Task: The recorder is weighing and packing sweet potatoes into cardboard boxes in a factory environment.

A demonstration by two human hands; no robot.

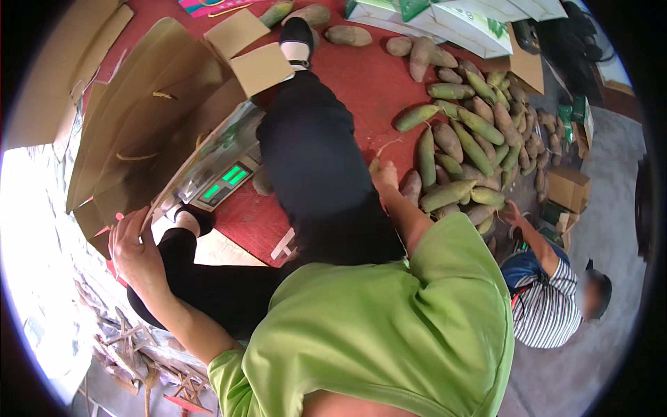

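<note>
At the left, an open brown cardboard box (146, 118) with its flaps up stands on or against a weighing scale (222, 184) with lit green displays. The fingers of my left hand (132, 247) are closed on the near edge of this box. Beside my knee, my right hand (385, 179) is closed around a green radish (375, 165). Only the radish's tip and thin root show; my hand and leg hide the rest. Just right of that hand lies a heap of long green radishes (472, 121), many of them dusted with soil.
The heap spreads over a red floor covering (375, 90). White and green cartons (451, 28) stand at the far side. At the right, a person in a striped shirt (549, 313) reaches toward the heap. A small brown box (566, 189) is near that person.
</note>
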